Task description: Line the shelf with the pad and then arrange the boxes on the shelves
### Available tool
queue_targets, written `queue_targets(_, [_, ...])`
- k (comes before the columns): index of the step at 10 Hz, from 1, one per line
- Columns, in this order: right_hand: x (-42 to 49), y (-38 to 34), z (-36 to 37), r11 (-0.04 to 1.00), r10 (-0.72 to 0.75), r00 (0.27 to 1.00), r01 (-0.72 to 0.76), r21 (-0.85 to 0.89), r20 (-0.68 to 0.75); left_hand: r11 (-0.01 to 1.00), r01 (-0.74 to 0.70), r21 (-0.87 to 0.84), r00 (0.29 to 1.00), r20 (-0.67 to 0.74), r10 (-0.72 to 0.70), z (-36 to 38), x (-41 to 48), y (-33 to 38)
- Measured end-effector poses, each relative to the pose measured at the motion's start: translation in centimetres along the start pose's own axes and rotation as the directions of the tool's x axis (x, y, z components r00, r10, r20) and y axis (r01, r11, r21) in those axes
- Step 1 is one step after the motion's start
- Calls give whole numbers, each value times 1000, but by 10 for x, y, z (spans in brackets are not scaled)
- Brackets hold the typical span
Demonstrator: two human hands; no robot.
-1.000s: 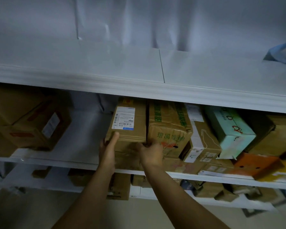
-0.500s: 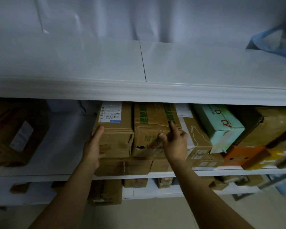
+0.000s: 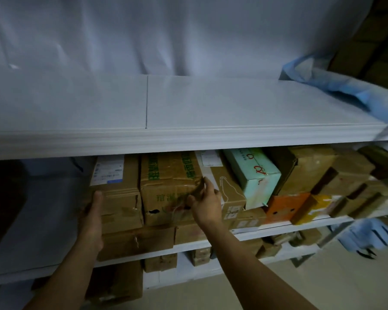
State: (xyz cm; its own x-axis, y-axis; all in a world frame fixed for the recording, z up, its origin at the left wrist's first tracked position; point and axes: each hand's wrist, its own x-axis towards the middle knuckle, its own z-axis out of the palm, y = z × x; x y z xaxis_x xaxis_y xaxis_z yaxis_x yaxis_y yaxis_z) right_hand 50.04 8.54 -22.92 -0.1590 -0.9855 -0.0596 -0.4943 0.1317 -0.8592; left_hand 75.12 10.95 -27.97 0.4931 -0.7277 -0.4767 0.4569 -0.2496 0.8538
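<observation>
Creased brown cardboard box (image 3: 166, 182), green print, torn front.

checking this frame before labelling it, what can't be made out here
All head view.
1. White label on the left brown box: print too small and dim.
2. Right hand: fingers motion-blurred at the green-print box corner, grip unclear.
3. Dark box far left: blurred, cut by the frame edge.
4. Back of the middle shelf: hidden by the top shelf.
5. Blue cloth: cut by the right edge.

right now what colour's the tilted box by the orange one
Mint green tilted cardboard box, red marks; head view.
</observation>
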Motion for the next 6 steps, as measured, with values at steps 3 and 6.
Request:
queue_targets(3, [4, 37, -104, 1000, -9, 999, 8, 21, 53, 995, -93, -41, 973, -217, 82, 84, -65, -38])
queue_targets(6, [12, 76, -248, 988, -50, 972, 15, 156, 228, 997, -78, -8, 987, -138, 77, 222, -172, -91])
